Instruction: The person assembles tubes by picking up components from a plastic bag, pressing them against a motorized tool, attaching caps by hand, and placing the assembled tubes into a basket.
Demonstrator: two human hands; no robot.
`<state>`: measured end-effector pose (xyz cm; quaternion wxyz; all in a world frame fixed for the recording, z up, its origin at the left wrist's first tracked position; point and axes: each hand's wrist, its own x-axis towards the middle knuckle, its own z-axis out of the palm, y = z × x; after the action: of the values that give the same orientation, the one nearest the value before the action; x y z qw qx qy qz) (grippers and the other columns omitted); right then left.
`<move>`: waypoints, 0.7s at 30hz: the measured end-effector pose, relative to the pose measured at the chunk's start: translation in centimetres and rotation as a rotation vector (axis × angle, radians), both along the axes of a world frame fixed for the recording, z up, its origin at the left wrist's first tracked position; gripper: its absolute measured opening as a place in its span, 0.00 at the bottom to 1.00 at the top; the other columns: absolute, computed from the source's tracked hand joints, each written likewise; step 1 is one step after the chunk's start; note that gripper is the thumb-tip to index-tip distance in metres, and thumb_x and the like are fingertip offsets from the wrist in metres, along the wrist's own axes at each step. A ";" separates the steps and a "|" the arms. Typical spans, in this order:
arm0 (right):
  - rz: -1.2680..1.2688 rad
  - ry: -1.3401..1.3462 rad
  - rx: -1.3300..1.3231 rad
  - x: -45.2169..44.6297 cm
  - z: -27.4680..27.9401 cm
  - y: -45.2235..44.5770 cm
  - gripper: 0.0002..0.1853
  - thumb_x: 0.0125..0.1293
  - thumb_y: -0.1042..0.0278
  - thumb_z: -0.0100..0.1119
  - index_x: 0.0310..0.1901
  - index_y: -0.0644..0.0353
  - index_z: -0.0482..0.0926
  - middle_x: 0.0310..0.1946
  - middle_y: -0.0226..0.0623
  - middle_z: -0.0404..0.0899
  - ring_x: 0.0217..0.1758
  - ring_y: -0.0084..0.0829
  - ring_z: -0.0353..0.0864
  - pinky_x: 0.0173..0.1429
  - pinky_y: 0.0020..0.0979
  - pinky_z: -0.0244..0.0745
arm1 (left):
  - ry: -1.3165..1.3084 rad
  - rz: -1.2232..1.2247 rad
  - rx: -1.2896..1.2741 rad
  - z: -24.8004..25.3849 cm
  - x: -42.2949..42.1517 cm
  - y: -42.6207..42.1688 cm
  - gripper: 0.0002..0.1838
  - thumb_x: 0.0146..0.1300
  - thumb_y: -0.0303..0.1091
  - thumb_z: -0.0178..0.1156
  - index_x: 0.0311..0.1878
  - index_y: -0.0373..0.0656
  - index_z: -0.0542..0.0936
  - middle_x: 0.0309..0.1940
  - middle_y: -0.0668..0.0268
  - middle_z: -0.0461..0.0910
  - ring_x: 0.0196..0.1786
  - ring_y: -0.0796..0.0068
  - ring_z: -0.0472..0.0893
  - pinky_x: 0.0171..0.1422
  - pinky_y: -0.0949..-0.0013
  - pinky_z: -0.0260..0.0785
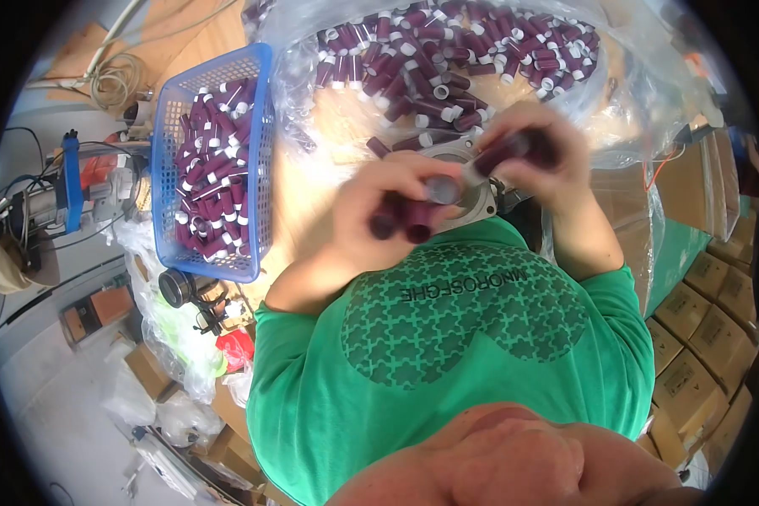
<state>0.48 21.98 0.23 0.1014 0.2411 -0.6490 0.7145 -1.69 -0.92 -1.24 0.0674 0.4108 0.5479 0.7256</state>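
My left hand is closed around several dark purple tubes. A pale grey round end of one of them faces up between its fingers. Close by, my right hand grips another purple tube, blurred by motion, whose whitish end points toward my left hand. Whether the pieces in the two hands touch, I cannot tell. Beneath both hands sits a metal fixture with a round plate, partly covered by them. Just beyond the hands, loose purple tubes with white ends lie heaped on the wooden table.
A blue perforated basket filled with similar purple tubes stands at the left. Clear plastic sheeting surrounds the heap. Stacked cardboard boxes are at the lower right. Machinery and cables occupy the far left.
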 end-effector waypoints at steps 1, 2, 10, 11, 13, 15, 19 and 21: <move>-0.055 -0.064 -0.088 0.3 -0.4 1.0 0.22 0.53 0.82 0.67 0.51 0.65 0.74 0.39 0.39 0.81 0.40 0.27 0.81 0.45 0.26 0.76 | 0.045 -0.033 -0.094 -0.2 -0.1 0.2 0.22 0.46 0.10 0.60 0.43 0.41 0.69 0.51 0.48 0.78 0.49 0.60 0.78 0.52 0.64 0.71; -0.110 -0.123 -0.181 0.6 -0.9 2.0 0.24 0.54 0.84 0.66 0.53 0.65 0.72 0.38 0.40 0.81 0.41 0.29 0.81 0.46 0.26 0.76 | -0.043 -0.025 -0.079 -0.3 0.3 0.5 0.22 0.40 0.11 0.57 0.42 0.41 0.71 0.50 0.52 0.80 0.48 0.59 0.77 0.53 0.63 0.69; -0.132 -0.264 -0.192 1.6 -1.3 2.2 0.21 0.54 0.83 0.65 0.51 0.65 0.74 0.40 0.39 0.79 0.43 0.29 0.80 0.49 0.27 0.74 | -0.047 0.057 -0.134 0.4 0.9 1.0 0.20 0.46 0.10 0.57 0.43 0.39 0.69 0.49 0.52 0.78 0.47 0.68 0.79 0.49 0.69 0.73; -0.104 -0.200 -0.099 1.5 -1.3 2.3 0.20 0.53 0.83 0.65 0.49 0.65 0.75 0.39 0.39 0.79 0.42 0.28 0.79 0.46 0.26 0.73 | -0.043 0.054 -0.138 0.2 0.9 0.9 0.21 0.47 0.09 0.57 0.43 0.39 0.68 0.49 0.52 0.78 0.48 0.68 0.79 0.50 0.70 0.73; -0.044 -0.070 0.085 1.1 -0.8 2.4 0.17 0.51 0.82 0.65 0.45 0.65 0.77 0.38 0.38 0.79 0.39 0.26 0.77 0.41 0.25 0.70 | -0.032 0.054 -0.144 0.0 0.9 0.7 0.21 0.48 0.10 0.58 0.45 0.39 0.67 0.50 0.52 0.77 0.48 0.69 0.79 0.50 0.70 0.73; -0.041 -0.040 0.183 0.8 0.6 2.0 0.12 0.50 0.80 0.65 0.39 0.64 0.79 0.35 0.35 0.78 0.33 0.24 0.72 0.36 0.25 0.64 | -0.018 0.047 -0.151 0.0 0.8 0.7 0.21 0.50 0.11 0.60 0.46 0.39 0.66 0.50 0.51 0.77 0.48 0.67 0.80 0.51 0.69 0.74; -0.007 -0.165 0.288 0.8 2.2 1.2 0.13 0.53 0.73 0.69 0.42 0.63 0.80 0.33 0.33 0.76 0.32 0.27 0.72 0.36 0.27 0.65 | -0.207 0.090 0.061 0.9 0.8 1.5 0.24 0.55 0.16 0.64 0.51 0.39 0.65 0.49 0.51 0.77 0.49 0.66 0.80 0.54 0.65 0.74; 0.068 -0.177 0.421 0.6 3.0 0.4 0.15 0.54 0.69 0.70 0.44 0.62 0.80 0.32 0.34 0.75 0.32 0.29 0.72 0.37 0.28 0.65 | -0.210 0.054 0.102 2.0 -0.2 1.2 0.26 0.56 0.19 0.66 0.55 0.39 0.64 0.48 0.51 0.78 0.50 0.64 0.80 0.56 0.63 0.74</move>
<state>1.05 22.42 3.25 -0.0326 0.2150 -0.7817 0.5845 -1.90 0.32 0.78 0.0838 0.3203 0.5109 0.7933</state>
